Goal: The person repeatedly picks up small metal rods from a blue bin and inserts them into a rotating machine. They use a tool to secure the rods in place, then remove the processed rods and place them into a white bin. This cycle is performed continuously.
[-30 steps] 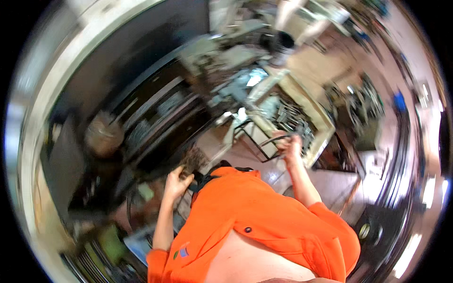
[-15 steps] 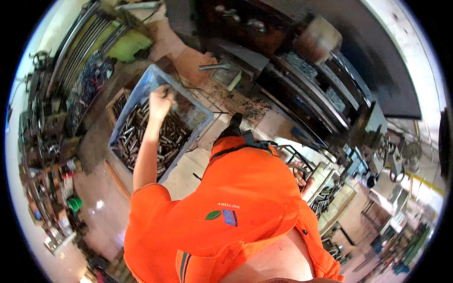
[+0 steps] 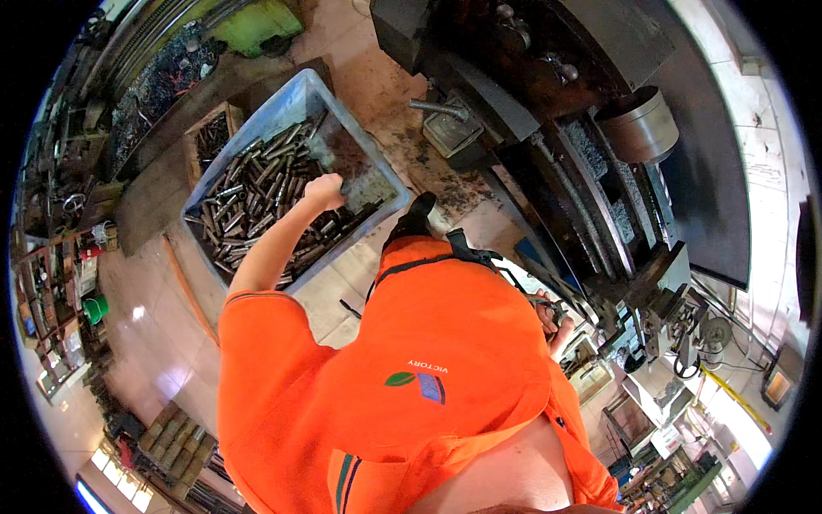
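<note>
My left grip (image 3: 325,193) curls over the blue bin (image 3: 358,141), whose raised walls presumably keep the loose metal pieces (image 3: 257,193) together inside, though I cannot tell whether it clasps anything, while my right grip (image 3: 553,321), partly hidden by my orange shirt (image 3: 462,325), clasps an indistinct dark piece (image 3: 556,310).

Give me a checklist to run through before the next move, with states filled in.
1. Left hand within the blue bin's outline in this view: ok.
2. Left hand's contents known: cannot tell; the curled fingers hide them.
3. Right hand secure on the dark object: cannot tell; the orange clothing partly hides it.
4. Metal pieces lying inside the bin: ok.
5. Floor beside the bin free of loose items: not ok; a long brown strip lies there.
</note>
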`<state>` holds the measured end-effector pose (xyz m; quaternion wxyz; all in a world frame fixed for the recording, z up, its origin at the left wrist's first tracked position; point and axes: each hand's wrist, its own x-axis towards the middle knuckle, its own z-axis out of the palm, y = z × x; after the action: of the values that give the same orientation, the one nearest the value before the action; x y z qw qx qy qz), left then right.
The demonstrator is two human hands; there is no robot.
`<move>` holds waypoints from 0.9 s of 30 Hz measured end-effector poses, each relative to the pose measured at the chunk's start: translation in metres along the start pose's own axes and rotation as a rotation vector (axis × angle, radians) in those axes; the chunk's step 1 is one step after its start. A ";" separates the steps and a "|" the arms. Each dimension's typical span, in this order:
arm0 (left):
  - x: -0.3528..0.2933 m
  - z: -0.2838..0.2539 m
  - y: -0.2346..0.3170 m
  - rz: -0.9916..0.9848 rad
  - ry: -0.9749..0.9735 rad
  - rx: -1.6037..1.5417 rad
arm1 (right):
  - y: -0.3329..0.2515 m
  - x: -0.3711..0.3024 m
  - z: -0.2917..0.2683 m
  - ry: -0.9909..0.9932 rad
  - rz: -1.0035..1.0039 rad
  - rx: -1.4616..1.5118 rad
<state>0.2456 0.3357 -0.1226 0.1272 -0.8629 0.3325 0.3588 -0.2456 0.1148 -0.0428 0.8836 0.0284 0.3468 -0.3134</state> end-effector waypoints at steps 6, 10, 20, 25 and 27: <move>-0.022 0.019 0.011 0.257 -0.129 0.362 | 0.005 -0.002 0.001 0.038 -0.018 0.014; -0.010 0.014 0.013 0.261 -0.184 0.406 | 0.011 0.000 0.002 0.047 -0.034 0.020; -0.019 -0.009 -0.012 -0.066 0.328 -0.044 | 0.020 -0.002 0.015 0.112 -0.039 -0.047; -0.083 -0.071 0.001 0.060 0.408 -1.496 | 0.011 0.002 0.057 -0.050 -0.146 -0.269; -0.112 -0.102 0.036 0.165 0.331 -1.731 | 0.007 0.004 0.083 -0.058 -0.161 -0.531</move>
<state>0.2175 0.3159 0.0288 -0.6464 -0.6708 0.0198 0.3632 -0.1903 0.0963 0.0164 0.8419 -0.2408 0.3927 -0.2812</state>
